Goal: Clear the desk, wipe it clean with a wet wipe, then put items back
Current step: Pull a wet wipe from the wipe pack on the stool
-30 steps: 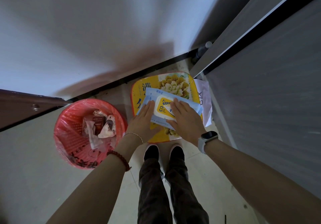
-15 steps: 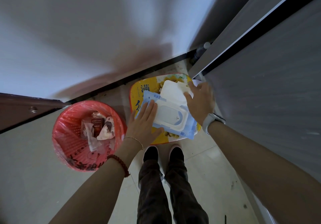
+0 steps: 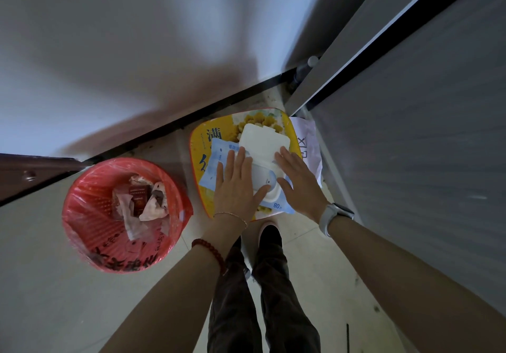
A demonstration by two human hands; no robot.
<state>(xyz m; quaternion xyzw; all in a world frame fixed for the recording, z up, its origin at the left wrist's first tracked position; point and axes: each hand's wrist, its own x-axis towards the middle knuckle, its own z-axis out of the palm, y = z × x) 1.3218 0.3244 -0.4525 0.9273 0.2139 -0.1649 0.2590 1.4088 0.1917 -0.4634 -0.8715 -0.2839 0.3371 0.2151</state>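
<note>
Wet wipe pack (image 3: pixel 219 158), blue with a white flip lid (image 3: pixel 264 140), lies flat on a yellow tin (image 3: pixel 204 144) on the floor (image 3: pixel 41 270), between the red bin (image 3: pixel 90 240) and the grey cabinet (image 3: pixel 424 161). The pack's long axis runs diagonally, from upper left to lower right. The lid is swung open and points toward the upper right, away from the person; the opening beneath it is mostly covered by the hands, so no wipe can be made out. An "80" is printed at the pack's near right corner; other print is too small to read.

Left hand (image 3: pixel 235 188) lies flat on the pack, fingers straight and together, thumb spread toward the opening; it presses, not gripping anything. Right hand (image 3: pixel 299 183) also lies open, palm down on the right side of the pack, fingers reaching the lid hinge area; whether its fingertips pinch anything cannot be told.

The tin's near edge is hidden by the pack and the wrists. A white paper (image 3: pixel 308 144) sticks out behind the tin's right side, partly covered. The bin is lined with a red bag and holds crumpled scraps and a small dark red packet. Bracelets on the left wrist, a watch (image 3: pixel 332 215) on the right. Legs and shoes show below, partly covered by the arms.
</note>
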